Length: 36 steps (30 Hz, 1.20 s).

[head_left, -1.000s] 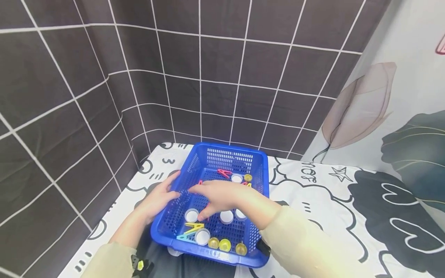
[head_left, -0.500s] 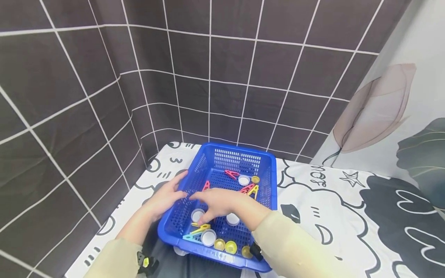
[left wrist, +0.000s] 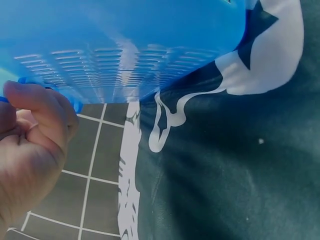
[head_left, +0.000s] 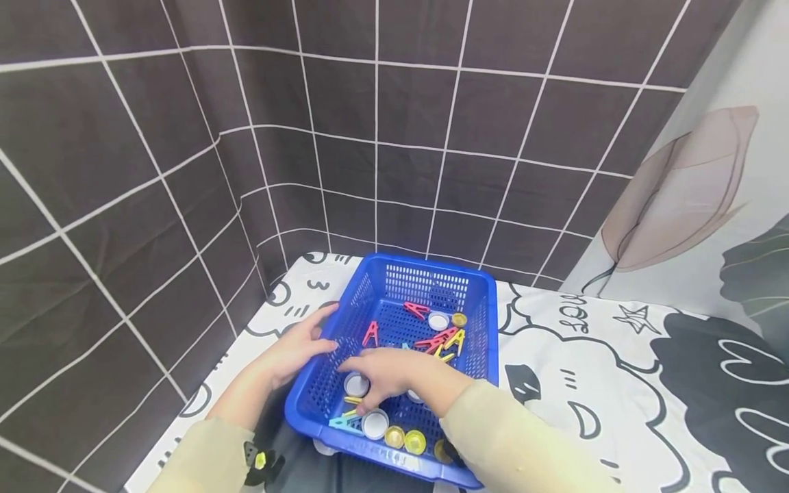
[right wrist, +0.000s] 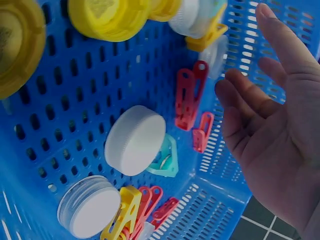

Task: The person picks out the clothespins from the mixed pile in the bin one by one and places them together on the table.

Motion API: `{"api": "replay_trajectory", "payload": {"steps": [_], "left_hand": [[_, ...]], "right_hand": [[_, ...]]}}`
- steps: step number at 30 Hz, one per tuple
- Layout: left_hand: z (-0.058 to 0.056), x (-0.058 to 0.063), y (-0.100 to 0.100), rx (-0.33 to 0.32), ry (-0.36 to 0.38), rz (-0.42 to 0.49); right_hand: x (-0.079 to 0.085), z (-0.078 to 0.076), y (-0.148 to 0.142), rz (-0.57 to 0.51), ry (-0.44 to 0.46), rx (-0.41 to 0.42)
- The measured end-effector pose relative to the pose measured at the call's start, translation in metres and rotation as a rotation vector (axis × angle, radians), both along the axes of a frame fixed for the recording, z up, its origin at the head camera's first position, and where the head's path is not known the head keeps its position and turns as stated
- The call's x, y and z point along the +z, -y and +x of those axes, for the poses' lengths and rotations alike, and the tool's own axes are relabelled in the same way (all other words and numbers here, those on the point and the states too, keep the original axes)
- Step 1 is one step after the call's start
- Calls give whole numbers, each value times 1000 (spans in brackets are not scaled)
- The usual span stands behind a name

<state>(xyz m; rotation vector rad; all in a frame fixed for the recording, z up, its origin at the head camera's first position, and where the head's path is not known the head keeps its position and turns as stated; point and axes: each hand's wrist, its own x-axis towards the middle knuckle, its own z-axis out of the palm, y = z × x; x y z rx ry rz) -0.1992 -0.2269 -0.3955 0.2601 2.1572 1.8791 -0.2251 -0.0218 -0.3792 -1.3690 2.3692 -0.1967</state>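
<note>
A blue plastic basket (head_left: 439, 266) with slotted walls holds plastic clothespins and bottle caps. My left hand (head_left: 298, 350) grips its left rim; in the left wrist view its fingers (left wrist: 47, 107) curl at the edge. My right hand (head_left: 388, 375) reaches inside with thumb and fingers apart, holding nothing. Its thumb is close over a yellow clothespin (head_left: 354, 400), between two white caps, one being the near white cap (head_left: 374, 424). A light blue clothespin (head_left: 345, 425) lies beside that cap. In the right wrist view, the right hand's fingers hang near red clothespins (right wrist: 191, 95).
Yellow caps (head_left: 415, 441) line the basket's near side. Red clothespins (head_left: 436, 340) and a yellow clothespin (head_left: 456, 339) lie on its right, with a white cap (head_left: 438, 320) further back. A patterned white cloth (head_left: 555, 370) spreads underneath; a dark gridded curtain (head_left: 407, 137) hangs behind.
My right hand has moved lower and nearer within the basket, towards the yellow clothespin at the near left. The left hand has stayed at the rim. The head view has shifted slightly.
</note>
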Motion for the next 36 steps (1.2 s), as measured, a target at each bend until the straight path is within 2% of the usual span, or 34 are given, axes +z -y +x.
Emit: {"api": "replay_trajectory", "payload": {"steps": [4,9,16,19,27,31,36], "left_hand": [[2,2,0,15,-10,-44],[4,5,-2,40,-61,-134],[6,7,-2,81,-55,-160],[8,8,0,106,-69,-200],[14,13,-2,116,-202,-392],[16,13,-1,127,-193,-406],[15,12,0,142,-166,-399]], "right_hand": [[-3,0,1,29,-3,4],[-5,0,1,65,-5,-21],[-5,0,2,84,9,-23],[-5,1,2,79,13,-18],[-5,5,6,122,-51,66],[-6,8,10,155,-89,108],[-8,9,12,188,-101,106]]}}
